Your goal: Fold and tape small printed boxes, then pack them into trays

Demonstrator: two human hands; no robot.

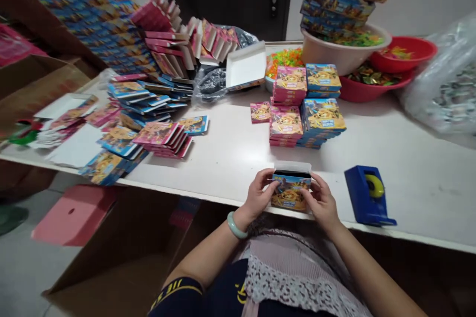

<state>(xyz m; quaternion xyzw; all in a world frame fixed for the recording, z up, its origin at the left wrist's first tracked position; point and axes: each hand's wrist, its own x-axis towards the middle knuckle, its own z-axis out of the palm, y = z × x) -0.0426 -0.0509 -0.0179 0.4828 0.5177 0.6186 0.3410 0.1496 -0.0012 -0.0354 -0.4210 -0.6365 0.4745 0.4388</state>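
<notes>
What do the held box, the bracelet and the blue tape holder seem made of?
Box: thin card, slightly glossy, from its print and raised flap. Bracelet: polished stone like jade, maybe glass or plastic; it is smooth, pale green. Tape holder: probably hard plastic, smooth, from its even blue colour and moulded shape.

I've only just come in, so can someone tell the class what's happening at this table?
A person's left hand and right hand hold a small blue box upright at the table's near edge, its top flap open. Beyond it stand stacks of pink boxes and blue boxes. A blue tape dispenser sits to the right.
</notes>
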